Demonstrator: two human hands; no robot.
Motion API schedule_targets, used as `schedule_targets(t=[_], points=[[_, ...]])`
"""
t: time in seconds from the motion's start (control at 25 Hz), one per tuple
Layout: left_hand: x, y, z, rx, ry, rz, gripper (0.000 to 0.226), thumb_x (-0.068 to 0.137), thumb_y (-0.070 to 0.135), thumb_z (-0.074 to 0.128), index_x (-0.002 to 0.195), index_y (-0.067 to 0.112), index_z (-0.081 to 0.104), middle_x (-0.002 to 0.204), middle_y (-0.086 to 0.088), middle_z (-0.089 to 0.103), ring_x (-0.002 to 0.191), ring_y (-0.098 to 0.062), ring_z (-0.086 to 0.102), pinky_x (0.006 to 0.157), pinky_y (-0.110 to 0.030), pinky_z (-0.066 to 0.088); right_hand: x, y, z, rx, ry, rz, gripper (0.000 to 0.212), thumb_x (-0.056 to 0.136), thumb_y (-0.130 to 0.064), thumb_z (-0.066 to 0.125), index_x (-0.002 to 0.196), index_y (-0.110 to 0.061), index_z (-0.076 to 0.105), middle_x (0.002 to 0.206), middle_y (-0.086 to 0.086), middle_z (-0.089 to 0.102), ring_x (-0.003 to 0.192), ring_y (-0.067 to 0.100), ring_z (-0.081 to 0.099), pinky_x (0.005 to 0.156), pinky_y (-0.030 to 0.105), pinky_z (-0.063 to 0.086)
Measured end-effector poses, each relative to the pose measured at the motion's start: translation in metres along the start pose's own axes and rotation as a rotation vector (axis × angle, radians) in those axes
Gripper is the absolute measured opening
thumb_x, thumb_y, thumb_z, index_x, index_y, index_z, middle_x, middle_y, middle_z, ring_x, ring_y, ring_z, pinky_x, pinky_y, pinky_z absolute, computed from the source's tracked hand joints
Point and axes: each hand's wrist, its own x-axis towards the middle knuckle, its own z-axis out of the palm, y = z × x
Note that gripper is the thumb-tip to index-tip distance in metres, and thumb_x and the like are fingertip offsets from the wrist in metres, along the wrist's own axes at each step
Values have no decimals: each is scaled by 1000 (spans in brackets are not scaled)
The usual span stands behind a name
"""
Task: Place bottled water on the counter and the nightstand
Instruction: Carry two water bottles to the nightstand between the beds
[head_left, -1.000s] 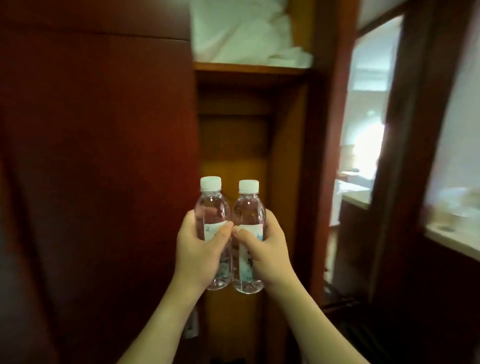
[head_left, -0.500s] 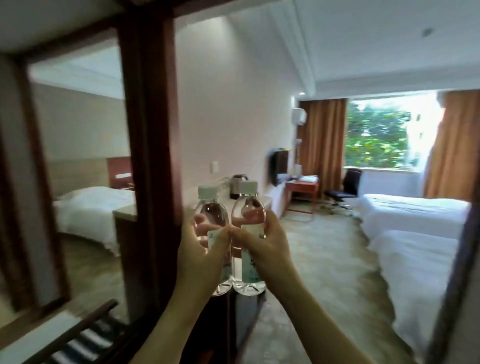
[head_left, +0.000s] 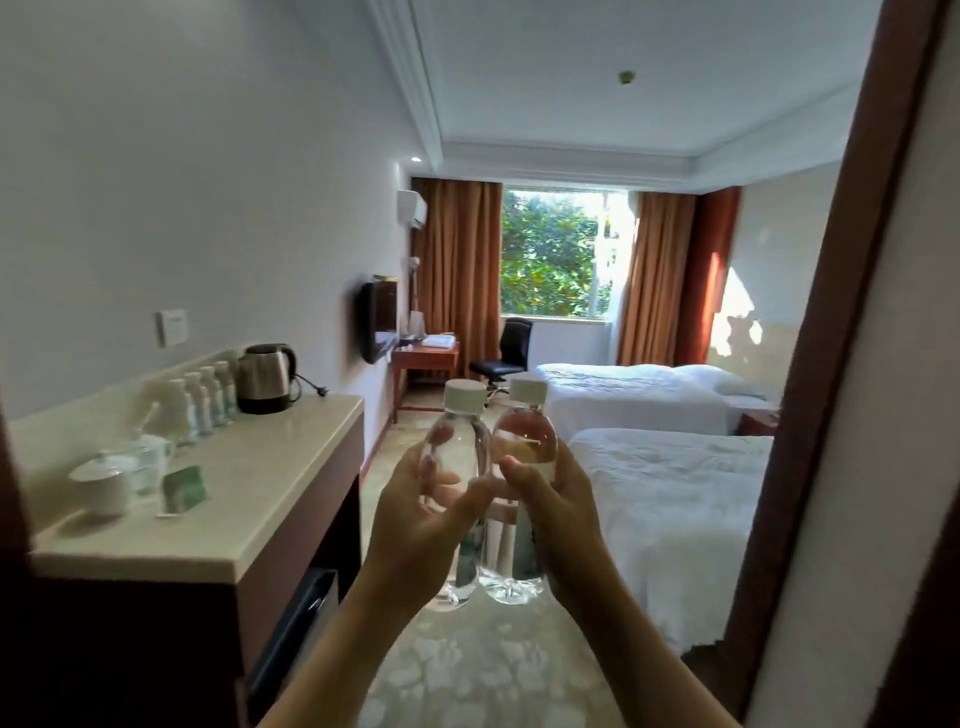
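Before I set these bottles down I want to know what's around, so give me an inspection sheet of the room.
Surface: beige counter, bare toward its front edge.
Job's things: two capped water bottles, left bottle and right bottle, upright, side by side.
Clutter: kettle, row of small bottles, lidded cups, green card.
Hands: left hand grips the left bottle; right hand grips the right.
Cables: kettle cord on the counter.
Surroundings: two white beds, desk, office chair, window.

A kettle (head_left: 265, 376) stood by the wall; left of it ran a row of small bottles (head_left: 205, 397), then cups (head_left: 124, 473) and a green card (head_left: 184, 491). Beyond it were a desk (head_left: 426, 358), chair (head_left: 506, 353) and two beds (head_left: 670, 488).
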Motion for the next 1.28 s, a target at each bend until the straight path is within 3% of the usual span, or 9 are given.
schedule_targets(t=[0.12, 0.32, 0.52, 0.72, 0.84, 0.96, 1.08, 1.16, 1.28], points=[[69, -47, 1, -67, -38, 4, 69, 73, 59, 75, 126, 17, 57, 102, -19, 68, 91, -32, 72, 73, -55, 61, 64, 28, 5, -103, 49, -30, 50, 83, -27, 69, 130, -17, 55, 103, -10, 74, 97, 13, 73, 71, 25, 60], [167, -108, 35, -135, -80, -10, 75, 69, 58, 75, 128, 17, 54, 106, 7, 71, 92, -14, 74, 70, -41, 64, 162, 77, -14, -204, 199, -38, 65, 70, -48, 79, 128, -27, 58, 120, -5, 68, 106, 8, 69, 89, 35, 60], [259, -186, 90, -126, -118, 0, 65, 76, 38, 82, 129, 11, 55, 97, 1, 71, 90, -6, 72, 66, -21, 58, 257, 150, -64, -234, 307, -74, 46, 72, -42, 81, 112, -33, 61, 104, -10, 71, 93, 2, 70, 72, 15, 56], [369, -276, 155, -71, -125, 18, 61, 72, 32, 77, 126, 14, 56, 95, 9, 72, 89, 1, 71, 65, -16, 57, 383, 237, -118, -124, 317, -68, 49, 74, -34, 79, 117, -20, 62, 107, 4, 72, 98, 19, 73, 76, 34, 63], [449, -318, 176, -46, -101, 12, 54, 70, 32, 76, 119, 19, 57, 95, 22, 71, 82, 3, 72, 61, -14, 55, 476, 272, -137, -55, 288, -54, 40, 80, -18, 81, 115, -22, 62, 105, 4, 71, 96, 20, 73, 67, 29, 61], [522, -370, 181, -28, -27, -14, 61, 70, 38, 75, 125, 21, 55, 94, 19, 71, 87, 11, 67, 62, -7, 51, 561, 307, -143, -41, 250, -43, 39, 81, -14, 80, 113, -24, 61, 104, 4, 70, 93, 17, 72, 61, 21, 58], [590, -424, 184, -16, 37, -49, 62, 69, 43, 74, 125, 28, 52, 93, 28, 70, 86, 19, 63, 60, -4, 49, 637, 351, -144, -53, 234, -33, 45, 72, -25, 78, 113, -24, 62, 105, 6, 70, 93, 18, 72, 61, 23, 59], [638, -465, 187, -1, 61, -52, 51, 68, 45, 73, 113, 39, 50, 91, 44, 63, 82, 21, 63, 57, -7, 49, 694, 389, -143, -88, 215, -35, 47, 69, -31, 75, 113, -28, 61, 107, 4, 69, 96, 18, 71, 63, 24, 60], [717, -527, 193, -48, 87, -39, 42, 66, 47, 73, 100, 43, 49, 88, 48, 60, 78, 22, 62, 56, -5, 48, 778, 446, -140, -92, 204, -38, 42, 69, -36, 76, 108, -34, 62, 104, -2, 71, 95, 17, 72, 63, 24, 59]])
